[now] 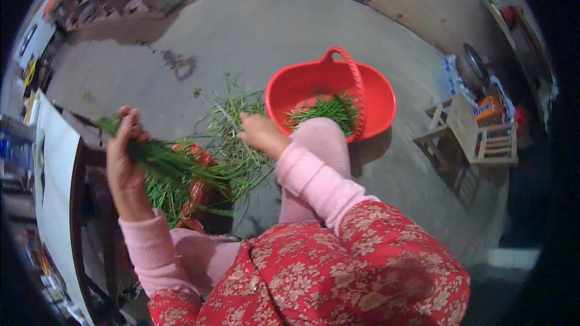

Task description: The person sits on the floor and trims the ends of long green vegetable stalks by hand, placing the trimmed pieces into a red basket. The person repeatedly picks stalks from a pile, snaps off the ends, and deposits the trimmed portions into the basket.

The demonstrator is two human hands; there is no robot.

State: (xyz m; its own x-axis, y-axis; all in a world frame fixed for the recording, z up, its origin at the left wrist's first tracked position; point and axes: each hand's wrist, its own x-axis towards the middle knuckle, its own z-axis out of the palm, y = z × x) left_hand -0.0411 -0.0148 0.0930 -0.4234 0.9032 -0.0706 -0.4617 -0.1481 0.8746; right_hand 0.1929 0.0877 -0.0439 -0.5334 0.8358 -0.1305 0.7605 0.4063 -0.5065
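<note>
Raised at the left, my left hand (122,172) grips a bunch of long, thin green stalks (174,163), probably chives, whose ends trail toward the right. Below the bunch, more green stalks (165,199) fill an orange-red bag (195,197), partly hidden by my arm and the bunch. My right hand (259,133) is over a loose heap of pale and green stalks (226,111) on the floor; whether its fingers pinch anything is unclear. Just beyond my knee stands a red plastic basket (290,79) with a braided handle, holding trimmed-looking green stalks (335,111).
A white-topped table (56,145) rises close on my left. At the right are a small wooden stool (462,122) and a slatted wooden piece (496,145), near an orange packet (488,107). Wet patches (179,65) mark the concrete floor (253,22).
</note>
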